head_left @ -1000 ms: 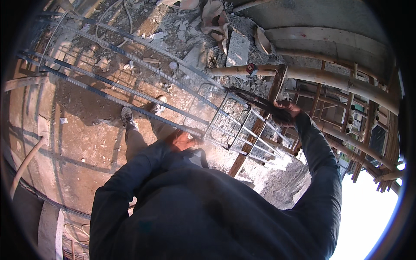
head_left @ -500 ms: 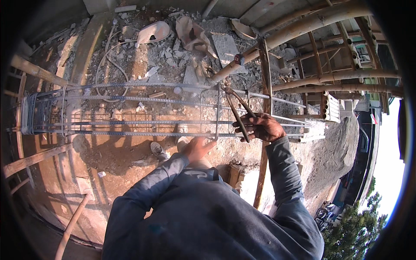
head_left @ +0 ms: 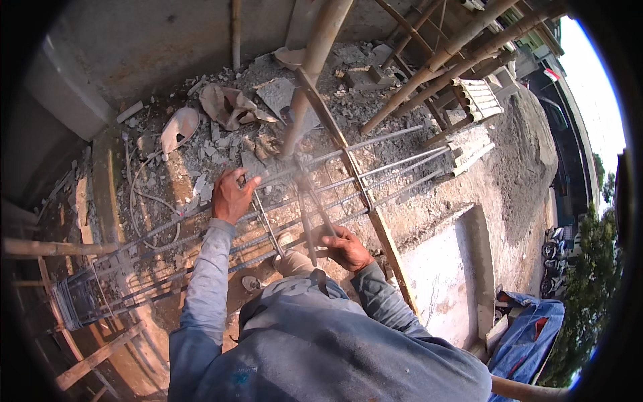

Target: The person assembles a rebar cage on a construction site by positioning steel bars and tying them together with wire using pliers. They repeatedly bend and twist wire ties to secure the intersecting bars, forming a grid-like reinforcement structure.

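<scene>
Working remotely, I'd best keep the metal hoop (head_left: 268,224) steady beside my left hand (head_left: 231,199), whose grip I cannot tell, while my right hand (head_left: 348,249) holds the pincers (head_left: 307,224) between the two.

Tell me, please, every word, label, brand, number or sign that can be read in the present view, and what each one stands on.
None can be read.
Teal mark on the grey-blue shirt: too blurred to tell whether it is lettering.
Pincers in the right hand: blurred, no marking discernible.
Ribbed steel bars: no marking discernible.
</scene>
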A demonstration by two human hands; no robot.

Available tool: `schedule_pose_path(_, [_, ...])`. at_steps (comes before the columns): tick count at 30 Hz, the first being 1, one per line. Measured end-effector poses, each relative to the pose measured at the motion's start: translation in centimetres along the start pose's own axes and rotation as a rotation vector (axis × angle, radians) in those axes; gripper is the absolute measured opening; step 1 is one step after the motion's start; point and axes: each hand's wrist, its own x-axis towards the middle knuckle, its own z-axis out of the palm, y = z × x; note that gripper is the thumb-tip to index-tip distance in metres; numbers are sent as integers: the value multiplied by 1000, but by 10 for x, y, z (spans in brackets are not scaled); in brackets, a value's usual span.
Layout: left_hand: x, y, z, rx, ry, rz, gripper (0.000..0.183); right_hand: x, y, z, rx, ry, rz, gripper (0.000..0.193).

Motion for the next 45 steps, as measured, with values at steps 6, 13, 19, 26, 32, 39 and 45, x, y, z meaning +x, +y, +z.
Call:
schedule_pose_path(6, [16,6,25,131,-198,-36,23,-20,3,-23,-151,83,47,36])
schedule_pose_path(13, [23,-23,20,15,-230,-33,19,-27,8,-32,-539,178,-57,42])
schedule_pose_path(19, [33,-44,-4,-55,-470,62,17,-42,32,-10,-321,289,-72,43])
schedule_pose_path(26, [77,-74,5,95,-589,279,20,-40,71,10,-188,356,-136,43])
schedule_pose_path(32, [89,-61,26,161,-370,901,14,-55,102,35,-121,441,-246,40])
schedule_pose_path(39, [48,-54,-19,315,-463,556,8,-53,116,47,-55,546,-248,45])
schedule_pose_path(45, [93,-54,-24,285,-85,337,30,-34,108,66,-5,632,-468,49])
